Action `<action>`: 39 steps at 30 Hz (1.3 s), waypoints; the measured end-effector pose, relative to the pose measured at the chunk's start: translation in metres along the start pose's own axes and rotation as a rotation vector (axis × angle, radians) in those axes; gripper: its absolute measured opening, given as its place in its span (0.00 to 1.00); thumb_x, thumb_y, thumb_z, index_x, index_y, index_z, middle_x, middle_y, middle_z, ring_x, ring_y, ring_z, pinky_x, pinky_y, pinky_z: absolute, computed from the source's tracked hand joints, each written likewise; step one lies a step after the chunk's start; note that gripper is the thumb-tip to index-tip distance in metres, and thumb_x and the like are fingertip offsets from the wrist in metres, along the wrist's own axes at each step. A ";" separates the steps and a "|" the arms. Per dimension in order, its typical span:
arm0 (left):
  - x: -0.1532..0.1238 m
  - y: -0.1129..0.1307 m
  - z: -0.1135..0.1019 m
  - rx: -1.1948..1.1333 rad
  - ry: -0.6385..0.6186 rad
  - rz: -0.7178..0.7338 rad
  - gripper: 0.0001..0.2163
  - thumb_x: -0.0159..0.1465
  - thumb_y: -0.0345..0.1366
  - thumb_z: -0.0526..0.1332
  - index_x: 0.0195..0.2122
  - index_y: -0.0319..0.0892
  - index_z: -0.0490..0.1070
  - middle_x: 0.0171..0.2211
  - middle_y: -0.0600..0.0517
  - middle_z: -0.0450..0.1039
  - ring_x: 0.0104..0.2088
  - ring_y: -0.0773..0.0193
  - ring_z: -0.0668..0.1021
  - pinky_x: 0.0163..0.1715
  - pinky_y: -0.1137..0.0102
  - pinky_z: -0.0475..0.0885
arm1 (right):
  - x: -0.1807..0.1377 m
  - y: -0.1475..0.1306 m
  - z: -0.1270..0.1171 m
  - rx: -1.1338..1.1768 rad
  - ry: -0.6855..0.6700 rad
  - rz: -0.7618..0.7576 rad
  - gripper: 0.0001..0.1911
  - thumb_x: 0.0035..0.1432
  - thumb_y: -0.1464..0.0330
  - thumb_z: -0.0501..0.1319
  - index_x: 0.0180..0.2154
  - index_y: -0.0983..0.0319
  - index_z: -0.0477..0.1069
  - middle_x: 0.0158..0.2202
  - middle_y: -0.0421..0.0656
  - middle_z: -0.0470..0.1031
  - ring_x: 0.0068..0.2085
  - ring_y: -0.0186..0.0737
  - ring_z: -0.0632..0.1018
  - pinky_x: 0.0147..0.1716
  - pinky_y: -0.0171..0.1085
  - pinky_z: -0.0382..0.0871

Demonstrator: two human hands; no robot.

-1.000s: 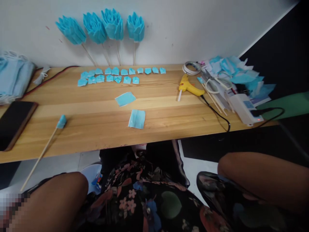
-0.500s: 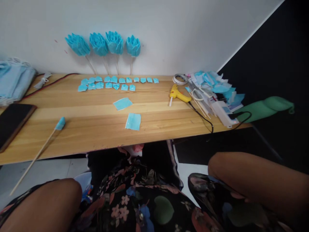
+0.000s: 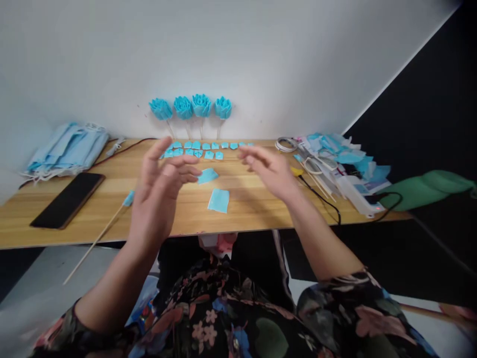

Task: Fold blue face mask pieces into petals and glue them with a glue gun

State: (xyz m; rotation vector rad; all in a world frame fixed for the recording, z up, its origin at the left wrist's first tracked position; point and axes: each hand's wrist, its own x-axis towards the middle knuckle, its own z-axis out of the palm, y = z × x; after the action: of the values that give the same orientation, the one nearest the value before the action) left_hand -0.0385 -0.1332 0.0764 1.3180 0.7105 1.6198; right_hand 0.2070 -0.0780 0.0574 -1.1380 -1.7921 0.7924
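My left hand (image 3: pixel 158 191) and my right hand (image 3: pixel 269 171) are raised over the wooden table (image 3: pixel 44 233), palms facing each other, fingers spread, holding nothing. Between and below them lie two blue squares cut from masks, one nearer (image 3: pixel 218 200) and one farther (image 3: pixel 207 175). Two rows of small folded blue pieces (image 3: pixel 208 148) lie behind the hands. Several blue mask flowers on sticks (image 3: pixel 194 107) lean against the white wall. A wooden stick with a blue tip (image 3: pixel 128 199) lies left of my left hand, hanging over the table edge.
A black phone (image 3: pixel 69 200) lies at the left, with a stack of blue masks (image 3: pixel 67 149) behind it. At the right are a heap of mask scraps, sticks and straps (image 3: pixel 335 159), a tape roll (image 3: pixel 286 144), a black cable (image 3: pixel 328 204) and a green object (image 3: pixel 428 186).
Both hands have come up into view over the table; before, only my elbows showed at the bottom. The camera has pulled back and tilted up, showing more wall.
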 end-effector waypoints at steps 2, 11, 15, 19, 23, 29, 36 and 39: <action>0.000 -0.022 -0.004 0.122 -0.031 -0.075 0.22 0.64 0.40 0.62 0.59 0.52 0.62 0.44 0.49 0.76 0.36 0.62 0.79 0.41 0.64 0.74 | 0.001 0.020 0.009 -0.062 -0.128 0.030 0.15 0.66 0.65 0.57 0.51 0.59 0.74 0.50 0.47 0.78 0.50 0.43 0.77 0.48 0.43 0.70; 0.036 -0.081 -0.005 0.250 -0.038 -0.201 0.26 0.62 0.38 0.62 0.61 0.46 0.59 0.41 0.47 0.77 0.33 0.64 0.76 0.36 0.68 0.73 | 0.010 0.044 0.057 -0.575 -0.404 -0.067 0.12 0.61 0.59 0.62 0.33 0.60 0.72 0.34 0.46 0.76 0.36 0.42 0.73 0.31 0.37 0.57; 0.063 -0.109 0.010 0.198 -0.057 -0.344 0.26 0.62 0.36 0.61 0.61 0.46 0.59 0.47 0.46 0.74 0.37 0.64 0.77 0.34 0.69 0.73 | 0.016 0.045 0.058 -0.437 -0.461 -0.120 0.08 0.61 0.67 0.61 0.29 0.61 0.69 0.32 0.42 0.74 0.34 0.37 0.71 0.32 0.35 0.57; 0.080 -0.125 0.015 0.017 -0.182 -0.594 0.23 0.66 0.45 0.58 0.60 0.45 0.62 0.51 0.43 0.73 0.44 0.59 0.77 0.36 0.68 0.72 | 0.033 0.050 0.035 -0.120 -0.375 0.058 0.14 0.59 0.59 0.61 0.27 0.61 0.67 0.24 0.37 0.69 0.26 0.32 0.66 0.28 0.34 0.57; 0.082 -0.130 0.011 -0.124 -0.249 -0.805 0.29 0.64 0.54 0.57 0.61 0.42 0.62 0.42 0.41 0.78 0.37 0.55 0.79 0.32 0.65 0.72 | 0.054 0.052 0.021 -0.084 -0.238 0.064 0.14 0.55 0.59 0.63 0.25 0.61 0.66 0.22 0.35 0.66 0.25 0.31 0.64 0.27 0.33 0.55; 0.084 -0.139 -0.010 -0.129 -0.325 -0.778 0.22 0.53 0.38 0.71 0.49 0.39 0.75 0.36 0.46 0.79 0.29 0.64 0.77 0.32 0.67 0.73 | 0.078 0.066 0.030 0.052 -0.241 0.039 0.13 0.53 0.58 0.66 0.34 0.60 0.70 0.26 0.36 0.70 0.28 0.33 0.69 0.30 0.34 0.62; 0.086 -0.140 -0.016 -0.150 -0.122 -0.646 0.23 0.55 0.37 0.69 0.52 0.42 0.73 0.37 0.48 0.79 0.34 0.62 0.79 0.35 0.69 0.73 | 0.065 0.082 0.039 0.417 -0.170 0.250 0.27 0.58 0.43 0.55 0.39 0.60 0.71 0.26 0.39 0.70 0.28 0.35 0.72 0.32 0.37 0.70; 0.082 -0.138 -0.011 -0.114 -0.160 -0.606 0.24 0.57 0.39 0.68 0.55 0.41 0.72 0.36 0.48 0.80 0.34 0.62 0.79 0.35 0.68 0.73 | 0.058 0.080 0.043 0.437 -0.188 0.288 0.27 0.57 0.41 0.54 0.34 0.59 0.70 0.26 0.40 0.70 0.28 0.37 0.74 0.27 0.36 0.71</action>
State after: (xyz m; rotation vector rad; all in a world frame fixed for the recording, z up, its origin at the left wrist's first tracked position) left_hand -0.0118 0.0003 -0.0091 1.0054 0.8092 1.0394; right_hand 0.1856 0.0035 -0.0098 -1.0609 -1.5096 1.4243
